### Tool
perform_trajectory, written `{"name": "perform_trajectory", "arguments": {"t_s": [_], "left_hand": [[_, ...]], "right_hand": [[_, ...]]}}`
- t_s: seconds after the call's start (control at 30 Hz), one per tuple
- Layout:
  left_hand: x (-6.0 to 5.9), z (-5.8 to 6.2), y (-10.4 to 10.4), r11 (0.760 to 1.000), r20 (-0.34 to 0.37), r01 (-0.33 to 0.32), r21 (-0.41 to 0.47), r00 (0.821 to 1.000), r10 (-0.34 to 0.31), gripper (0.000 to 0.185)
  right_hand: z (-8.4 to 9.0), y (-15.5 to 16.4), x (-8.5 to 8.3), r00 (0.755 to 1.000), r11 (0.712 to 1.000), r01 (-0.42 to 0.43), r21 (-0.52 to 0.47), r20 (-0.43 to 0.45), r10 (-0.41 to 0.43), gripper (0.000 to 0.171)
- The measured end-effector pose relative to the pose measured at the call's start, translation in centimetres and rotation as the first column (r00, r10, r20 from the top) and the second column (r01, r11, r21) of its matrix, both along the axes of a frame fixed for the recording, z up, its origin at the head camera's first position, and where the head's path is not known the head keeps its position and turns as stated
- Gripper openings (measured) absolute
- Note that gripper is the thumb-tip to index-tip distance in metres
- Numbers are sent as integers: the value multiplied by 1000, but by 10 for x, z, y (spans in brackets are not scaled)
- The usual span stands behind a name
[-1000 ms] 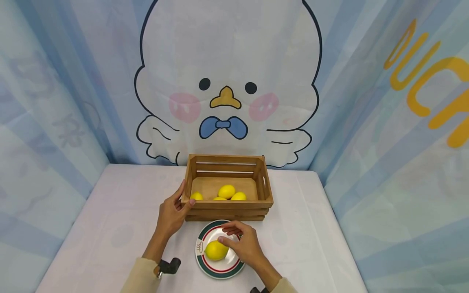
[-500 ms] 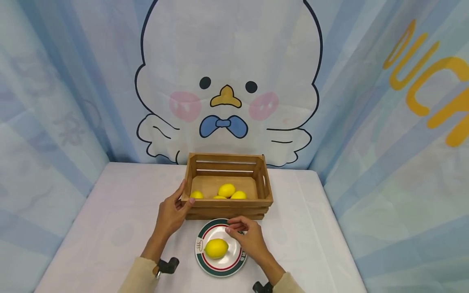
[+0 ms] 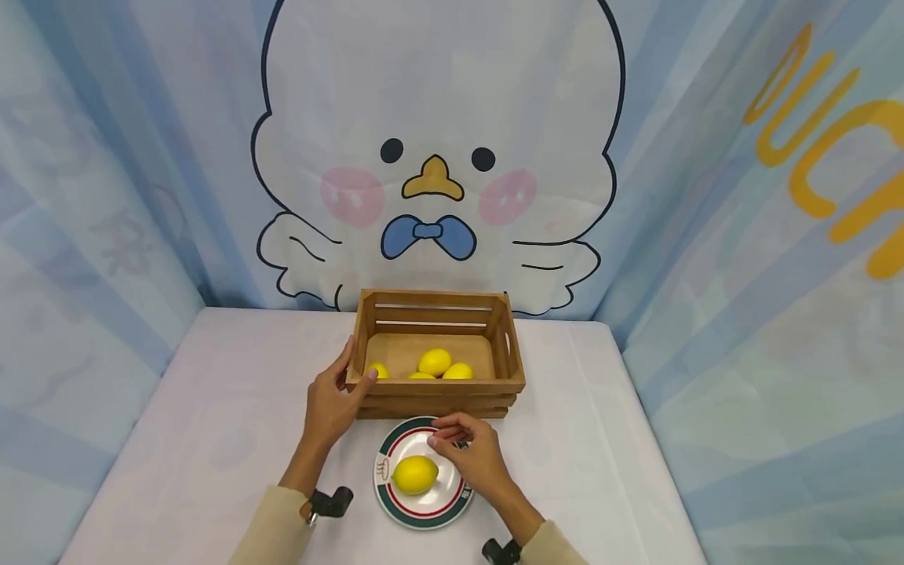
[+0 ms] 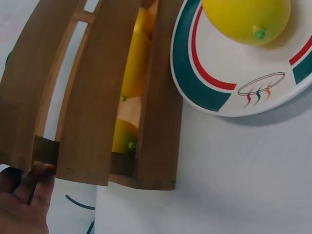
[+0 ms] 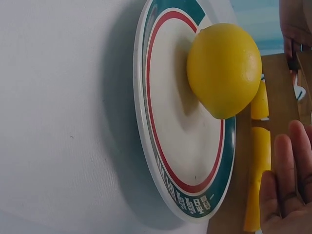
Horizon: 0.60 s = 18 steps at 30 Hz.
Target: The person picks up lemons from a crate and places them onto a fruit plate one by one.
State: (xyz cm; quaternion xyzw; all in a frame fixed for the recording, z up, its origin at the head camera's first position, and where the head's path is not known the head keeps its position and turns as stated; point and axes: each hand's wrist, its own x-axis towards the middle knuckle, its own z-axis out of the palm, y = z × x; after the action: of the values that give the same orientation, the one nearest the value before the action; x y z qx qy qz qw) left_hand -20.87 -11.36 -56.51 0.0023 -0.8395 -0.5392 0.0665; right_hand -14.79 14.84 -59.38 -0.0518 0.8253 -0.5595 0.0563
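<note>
A wooden slatted crate (image 3: pixel 438 392) stands on the white table and holds several lemons (image 3: pixel 435 362). My left hand (image 3: pixel 337 396) grips the crate's near left corner, thumb on the rim. Just in front of the crate lies a white plate (image 3: pixel 395 502) with green and red rings, and one lemon (image 3: pixel 415 474) rests on it. My right hand (image 3: pixel 469 453) hovers over the plate's right side, fingers loosely curled and holding nothing, a little to the right of that lemon. The left wrist view shows the crate corner (image 4: pixel 87 161) and plate (image 4: pixel 209 87); the right wrist view shows the lemon (image 5: pixel 223 69) on the plate (image 5: pixel 161 161).
The white table (image 3: pixel 212 408) is walled by blue printed curtains with a cartoon bird (image 3: pixel 431 157) behind the crate. Bare tablecloth lies to the left and right of the crate and plate.
My right hand let go of the lemon on the plate and drew back up and to the right. The left hand has stayed on the crate corner.
</note>
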Motion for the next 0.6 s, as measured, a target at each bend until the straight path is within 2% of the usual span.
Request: {"name": "perform_trajectory", "arguments": {"t_s": [0.2, 0.6], "left_hand": [[-1, -5, 6, 999, -17, -21, 49, 1000, 22, 77], [1, -6, 6, 994, -16, -20, 105, 1000, 22, 72]], "right_hand": [[7, 2, -3, 1000, 1000, 6, 21, -15, -6, 31], [35, 2, -8, 997, 1000, -14, 21, -79, 15, 29]]}}
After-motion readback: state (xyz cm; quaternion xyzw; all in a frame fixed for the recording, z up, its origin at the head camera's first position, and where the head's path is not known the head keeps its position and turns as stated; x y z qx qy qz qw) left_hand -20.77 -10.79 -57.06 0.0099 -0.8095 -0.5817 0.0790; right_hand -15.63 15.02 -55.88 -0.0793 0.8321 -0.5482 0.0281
